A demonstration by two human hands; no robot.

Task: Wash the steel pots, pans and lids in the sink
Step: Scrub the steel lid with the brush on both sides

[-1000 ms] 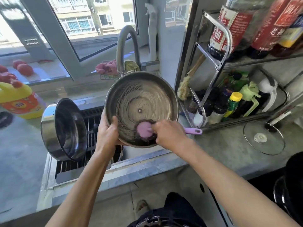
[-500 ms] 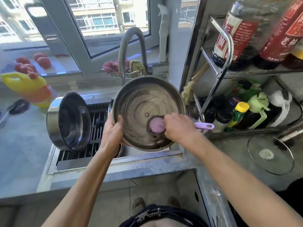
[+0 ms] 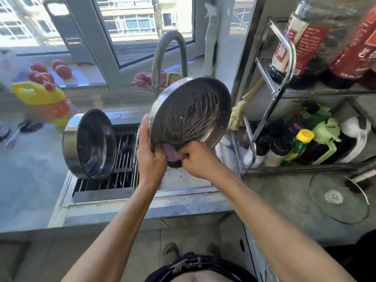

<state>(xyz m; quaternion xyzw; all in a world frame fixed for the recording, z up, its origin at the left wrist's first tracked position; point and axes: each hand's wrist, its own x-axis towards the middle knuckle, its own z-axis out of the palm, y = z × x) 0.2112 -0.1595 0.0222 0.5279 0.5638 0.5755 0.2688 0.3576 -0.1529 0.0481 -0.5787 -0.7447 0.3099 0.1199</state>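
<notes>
A round steel lid [image 3: 191, 112], soapy on its inner face, is held tilted above the sink [image 3: 183, 180]. My left hand [image 3: 150, 155] grips its lower left rim. My right hand [image 3: 198, 159] holds a pink scrub brush [image 3: 172, 153] pressed against the lid's lower edge; the brush handle is hidden by my hand. A steel pot [image 3: 89, 143] lies on its side on the drying rack [image 3: 122, 171] to the left, its opening facing right.
The curved faucet [image 3: 168, 58] rises behind the lid. A yellow detergent jug [image 3: 42, 100] stands at the left. On the right, a metal shelf [image 3: 284, 58] holds sauce bottles, and a glass lid [image 3: 338, 197] lies on the counter.
The lid has tilted and turned toward the right. My right hand with the brush has moved from the middle of the lid down to its lower edge, next to my left hand.
</notes>
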